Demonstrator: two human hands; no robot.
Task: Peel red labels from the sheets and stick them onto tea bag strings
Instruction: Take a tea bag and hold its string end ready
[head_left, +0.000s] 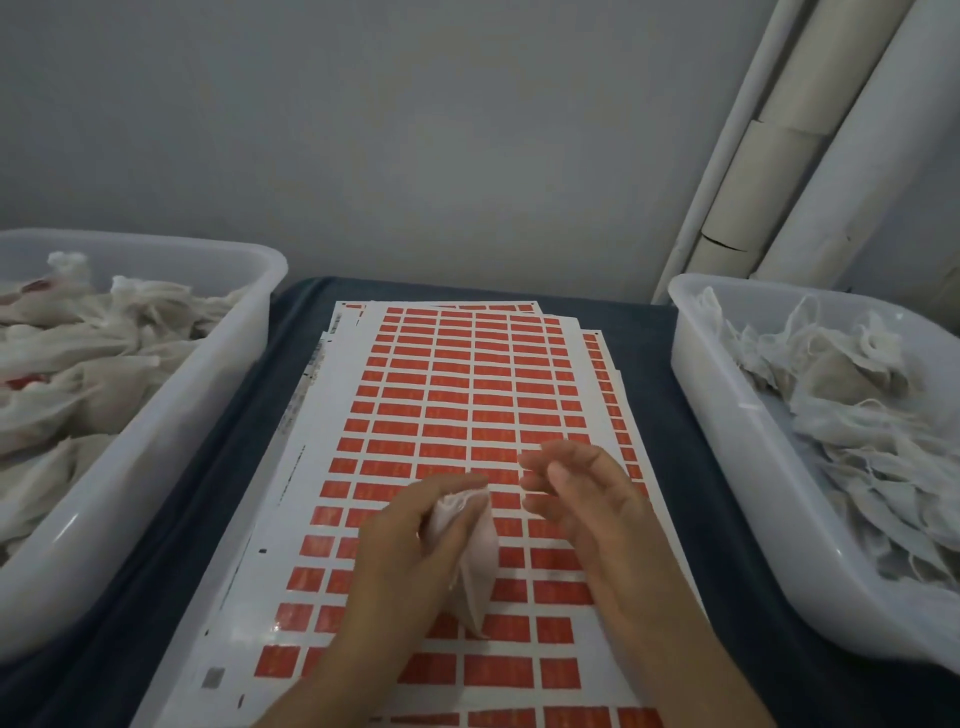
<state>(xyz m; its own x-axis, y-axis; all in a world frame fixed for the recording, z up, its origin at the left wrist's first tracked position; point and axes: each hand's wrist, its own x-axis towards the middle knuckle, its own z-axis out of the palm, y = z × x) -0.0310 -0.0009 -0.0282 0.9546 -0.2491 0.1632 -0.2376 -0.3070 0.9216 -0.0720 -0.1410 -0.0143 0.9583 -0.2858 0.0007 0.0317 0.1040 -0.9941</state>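
Got one tea bag gripped in my left hand right over the label sheet, right hand loose-fingered, holding nothing, so it can peel a sticker.

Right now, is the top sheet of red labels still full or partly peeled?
Cannot tell. The white sheet of red labels shows unbroken rows wherever visible, but both hands and the white tea bag hide part of it.
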